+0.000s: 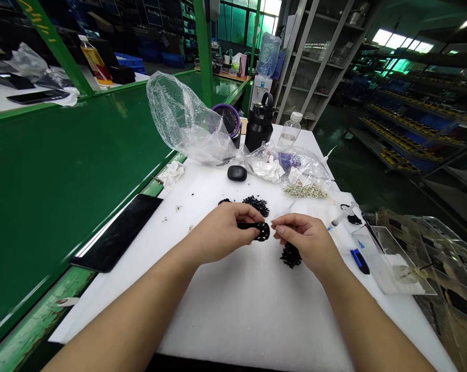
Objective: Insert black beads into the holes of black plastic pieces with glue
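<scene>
The left hand (221, 231) is covering one end of the black part (263, 232); the right hand (307, 238) is hiding some of the lower black pile (290, 257), anything between its fingertips (276, 227) being too small to tell. The bottom edge is cutting off both forearms (140, 305), the right edge the divided tray (445, 258).

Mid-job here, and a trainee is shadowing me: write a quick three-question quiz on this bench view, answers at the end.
1. Fill the gap: the black part is held in the person's ___ hand.

2. True or false: from left to right in the picture, the black bottle comes between the purple-rimmed object and the clear bottle.

3. What shows just below the fingers of the right hand?
A) a crumpled tissue
B) a pile of small black pieces
C) a water dispenser

Key: 1. left; 2. true; 3. B.
</scene>
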Tool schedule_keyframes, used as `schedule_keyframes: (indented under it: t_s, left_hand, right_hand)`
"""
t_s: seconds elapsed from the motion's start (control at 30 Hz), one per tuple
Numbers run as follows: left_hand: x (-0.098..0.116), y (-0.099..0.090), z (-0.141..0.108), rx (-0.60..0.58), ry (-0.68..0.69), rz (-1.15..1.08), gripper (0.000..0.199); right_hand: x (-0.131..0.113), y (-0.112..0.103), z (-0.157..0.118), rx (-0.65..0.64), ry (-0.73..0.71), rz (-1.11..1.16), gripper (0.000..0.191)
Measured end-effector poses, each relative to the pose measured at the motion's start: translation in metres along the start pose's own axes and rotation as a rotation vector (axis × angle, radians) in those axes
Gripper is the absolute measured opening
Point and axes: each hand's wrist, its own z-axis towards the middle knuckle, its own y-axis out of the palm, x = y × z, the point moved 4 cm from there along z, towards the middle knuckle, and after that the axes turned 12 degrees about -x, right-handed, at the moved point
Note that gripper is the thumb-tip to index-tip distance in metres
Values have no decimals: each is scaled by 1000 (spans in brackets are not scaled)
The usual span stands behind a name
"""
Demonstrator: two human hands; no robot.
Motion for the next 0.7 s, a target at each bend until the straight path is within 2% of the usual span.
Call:
schedule_keyframes:
  t_s: [0.13, 0.3, 0.7]
  left_hand:
    - [1, 1, -2, 46, 8, 75, 16]
    - [3, 1, -3, 124, 31, 208, 16]
    - [9, 8, -5, 145, 52, 329, 16]
  right_hand:
    - [0, 1, -2, 67, -38, 19, 26]
    - [0, 6, -4, 91, -8, -33, 23]
    - [1, 11, -3, 104, -66, -8, 22]
